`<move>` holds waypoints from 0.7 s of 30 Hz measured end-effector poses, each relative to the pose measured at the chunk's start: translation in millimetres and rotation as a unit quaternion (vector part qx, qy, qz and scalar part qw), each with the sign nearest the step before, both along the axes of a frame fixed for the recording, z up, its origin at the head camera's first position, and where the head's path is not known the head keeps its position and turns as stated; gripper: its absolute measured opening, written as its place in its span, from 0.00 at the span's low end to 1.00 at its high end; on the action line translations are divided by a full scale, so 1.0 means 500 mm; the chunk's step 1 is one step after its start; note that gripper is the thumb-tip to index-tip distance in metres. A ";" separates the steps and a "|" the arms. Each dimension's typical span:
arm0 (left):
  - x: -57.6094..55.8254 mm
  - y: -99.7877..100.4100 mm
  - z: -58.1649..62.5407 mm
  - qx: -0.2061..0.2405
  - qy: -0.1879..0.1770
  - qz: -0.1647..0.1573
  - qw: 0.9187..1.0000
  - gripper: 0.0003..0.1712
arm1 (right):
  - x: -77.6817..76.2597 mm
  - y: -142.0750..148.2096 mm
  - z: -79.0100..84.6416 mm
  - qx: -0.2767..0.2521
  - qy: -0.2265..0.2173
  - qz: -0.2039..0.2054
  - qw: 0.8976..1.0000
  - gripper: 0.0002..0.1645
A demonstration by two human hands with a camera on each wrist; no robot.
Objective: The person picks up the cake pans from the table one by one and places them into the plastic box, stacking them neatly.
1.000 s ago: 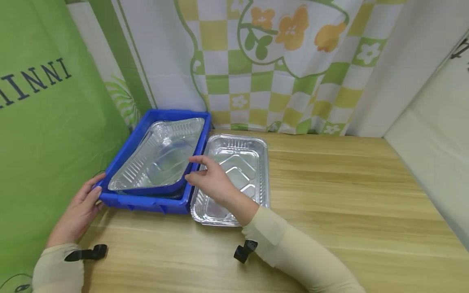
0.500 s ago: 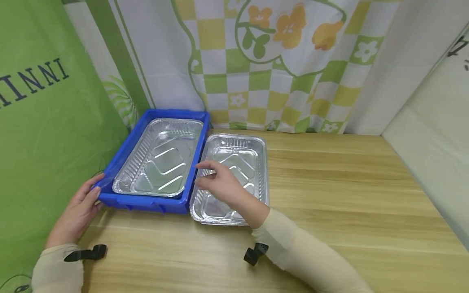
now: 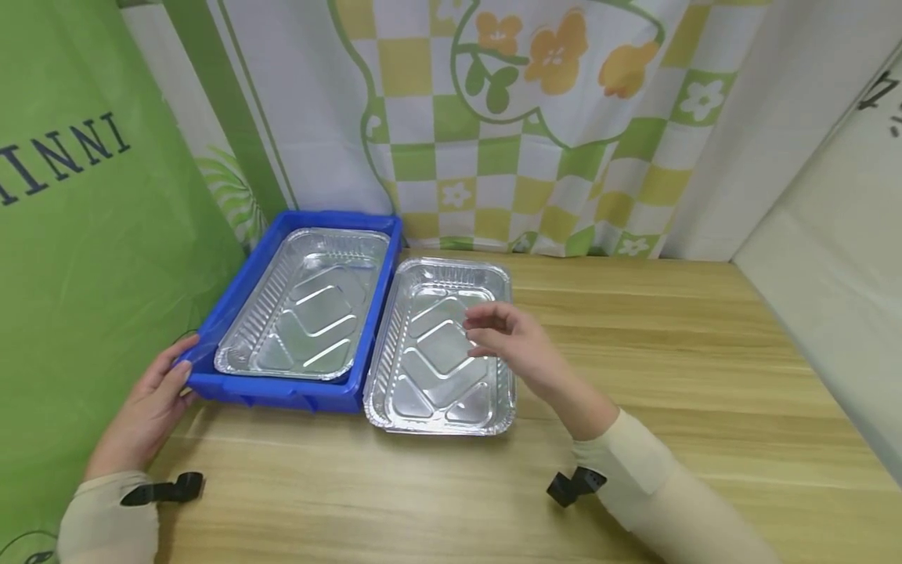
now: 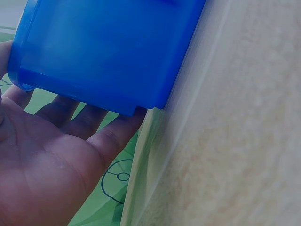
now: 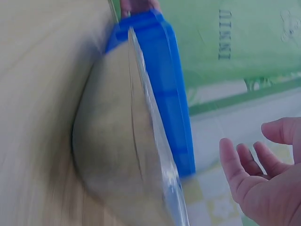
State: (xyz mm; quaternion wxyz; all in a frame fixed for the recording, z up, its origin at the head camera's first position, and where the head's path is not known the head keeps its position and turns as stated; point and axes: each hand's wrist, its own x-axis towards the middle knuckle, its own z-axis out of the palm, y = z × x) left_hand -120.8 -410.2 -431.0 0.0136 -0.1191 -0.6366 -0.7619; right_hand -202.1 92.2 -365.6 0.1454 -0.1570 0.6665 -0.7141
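Observation:
My left hand (image 3: 151,407) grips the near left corner of a blue plastic crate (image 3: 282,392), its thumb at the rim. In the left wrist view the fingers (image 4: 110,136) reach behind the crate wall (image 4: 94,56). A silver foil tray (image 3: 320,313) lies flat inside the crate. Against the crate's right side, a second foil tray (image 3: 440,352) stands on the table. Over that tray's right edge hovers my right hand (image 3: 521,345), holding nothing. The right wrist view shows its fingers loosely bent and apart from the tray's side (image 5: 108,132).
The wooden table (image 3: 669,376) stretches to the right and front. A checkered curtain (image 3: 521,172) hangs along the back, a green cloth (image 3: 106,258) along the left, and a pale wall (image 3: 831,219) on the right. Each wrist carries a black camera mount (image 3: 574,486).
The foil tray in the crate has dropped from tilted to flat. My right hand has let go and moved right, over the second tray. My left hand stays at the crate corner.

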 end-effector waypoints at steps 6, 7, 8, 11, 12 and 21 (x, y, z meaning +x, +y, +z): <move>-0.002 0.001 -0.002 -0.006 -0.006 -0.003 1.000 0.28 | -0.005 0.084 -0.013 0.027 -0.009 -0.045 0.999 0.23; -0.001 0.001 -0.002 -0.005 -0.005 -0.003 1.000 0.28 | -0.005 0.093 -0.016 0.032 -0.010 -0.049 0.998 0.22; 0.000 0.001 -0.002 -0.004 -0.005 -0.003 1.000 0.28 | -0.005 0.101 -0.021 0.037 -0.012 -0.052 0.998 0.22; 0.001 0.001 -0.002 -0.001 -0.004 -0.003 1.000 0.28 | -0.003 0.117 -0.034 0.051 -0.018 -0.060 0.997 0.22; 0.000 0.001 -0.002 0.002 -0.003 -0.004 1.000 0.28 | -0.001 0.121 -0.038 0.056 -0.020 -0.062 0.996 0.22; -0.004 0.001 -0.002 0.030 0.010 -0.019 0.999 0.28 | 0.010 0.142 -0.081 0.102 -0.042 -0.069 0.992 0.25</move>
